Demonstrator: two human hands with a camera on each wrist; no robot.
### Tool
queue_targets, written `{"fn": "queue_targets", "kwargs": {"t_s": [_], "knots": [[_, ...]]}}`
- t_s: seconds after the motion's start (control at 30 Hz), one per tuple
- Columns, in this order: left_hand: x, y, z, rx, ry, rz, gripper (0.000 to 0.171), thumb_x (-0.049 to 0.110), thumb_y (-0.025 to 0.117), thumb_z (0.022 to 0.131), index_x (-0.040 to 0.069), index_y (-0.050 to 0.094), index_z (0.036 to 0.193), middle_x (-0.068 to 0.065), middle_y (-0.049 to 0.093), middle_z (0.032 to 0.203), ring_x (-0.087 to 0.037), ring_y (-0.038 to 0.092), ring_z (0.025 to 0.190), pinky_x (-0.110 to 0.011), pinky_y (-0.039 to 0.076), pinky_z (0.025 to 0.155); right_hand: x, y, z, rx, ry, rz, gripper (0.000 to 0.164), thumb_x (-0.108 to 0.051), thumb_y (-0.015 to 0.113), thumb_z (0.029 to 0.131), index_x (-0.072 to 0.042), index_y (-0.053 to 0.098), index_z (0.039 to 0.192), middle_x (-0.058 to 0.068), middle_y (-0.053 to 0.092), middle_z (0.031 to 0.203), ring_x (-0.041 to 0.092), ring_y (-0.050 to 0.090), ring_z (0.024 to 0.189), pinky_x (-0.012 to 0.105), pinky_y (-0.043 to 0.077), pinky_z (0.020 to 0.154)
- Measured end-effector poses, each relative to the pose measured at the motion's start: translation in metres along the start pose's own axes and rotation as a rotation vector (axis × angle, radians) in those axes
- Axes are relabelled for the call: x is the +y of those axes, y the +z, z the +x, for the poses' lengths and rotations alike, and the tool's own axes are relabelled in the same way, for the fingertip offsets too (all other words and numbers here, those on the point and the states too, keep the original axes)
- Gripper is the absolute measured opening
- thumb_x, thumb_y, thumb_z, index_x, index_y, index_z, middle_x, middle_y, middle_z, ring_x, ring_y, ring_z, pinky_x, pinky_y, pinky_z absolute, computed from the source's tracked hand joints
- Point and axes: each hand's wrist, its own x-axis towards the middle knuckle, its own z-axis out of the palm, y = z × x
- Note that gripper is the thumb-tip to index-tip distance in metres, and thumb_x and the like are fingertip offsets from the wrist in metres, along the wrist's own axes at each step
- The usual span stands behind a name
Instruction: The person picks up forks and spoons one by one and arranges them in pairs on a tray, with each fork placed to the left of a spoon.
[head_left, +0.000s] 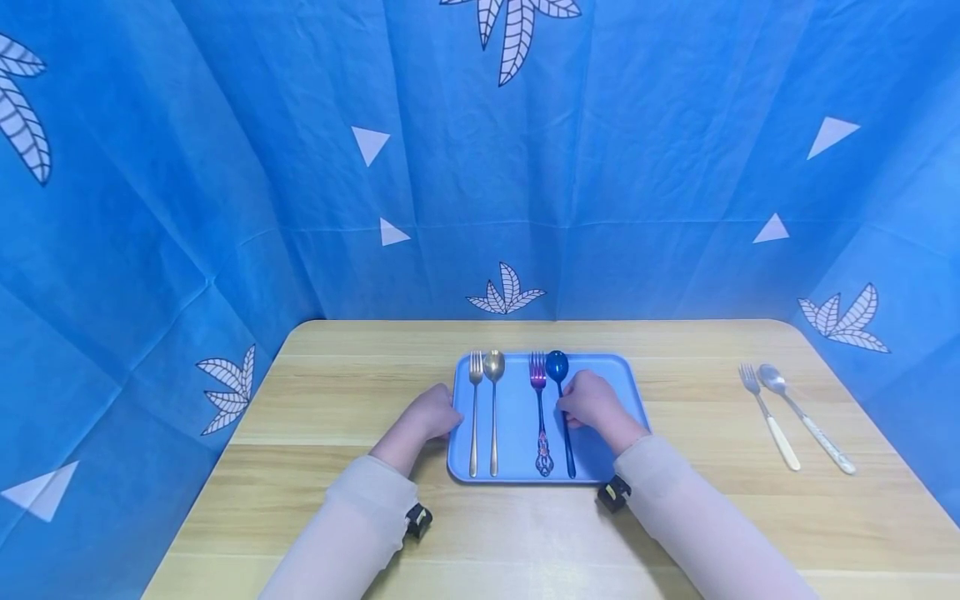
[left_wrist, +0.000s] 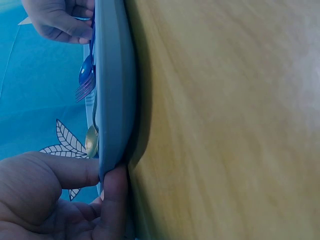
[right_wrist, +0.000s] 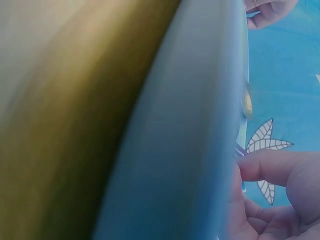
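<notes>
A blue tray (head_left: pixel 517 417) lies on the table with cutlery standing side by side on it. My left hand (head_left: pixel 433 412) pinches the tray's left rim between thumb and finger, as the left wrist view shows closely. Over the tray, my right hand (head_left: pixel 592 400) pinches the handle of a dark blue spoon (head_left: pixel 557 367). Just left of that spoon is a purple fork (head_left: pixel 537 371) with an ornate dark handle. On the tray's left part lie a gold fork (head_left: pixel 476 371) and a gold spoon (head_left: pixel 494 367), parallel to each other.
On the table's right side lie a silver fork (head_left: pixel 780 442) with a cream handle and a silver spoon (head_left: pixel 825 446) with a patterned white handle. A blue curtain (head_left: pixel 637 167) with leaf prints hangs behind the wooden table (head_left: pixel 360 375).
</notes>
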Motion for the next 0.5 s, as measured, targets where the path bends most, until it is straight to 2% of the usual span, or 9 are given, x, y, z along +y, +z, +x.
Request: {"fn": "queue_targets", "kwargs": {"t_s": [0.5], "knots": [[0.0, 0.0, -0.0003, 0.001, -0.003, -0.003, 0.032, 0.006, 0.059, 0.091, -0.009, 0.052, 0.12, -0.013, 0.058, 0.086, -0.024, 0.057, 0.07, -0.034, 0.05, 0.064, 0.0002, 0.0009, 0.0014, 0.004, 0.015, -0.008, 0.014, -0.006, 0.066, 0.092, -0.002, 0.063, 0.079, 0.01, 0.066, 0.075, 0.017, 0.068, 0.064, 0.028, 0.057, 0.061]]}}
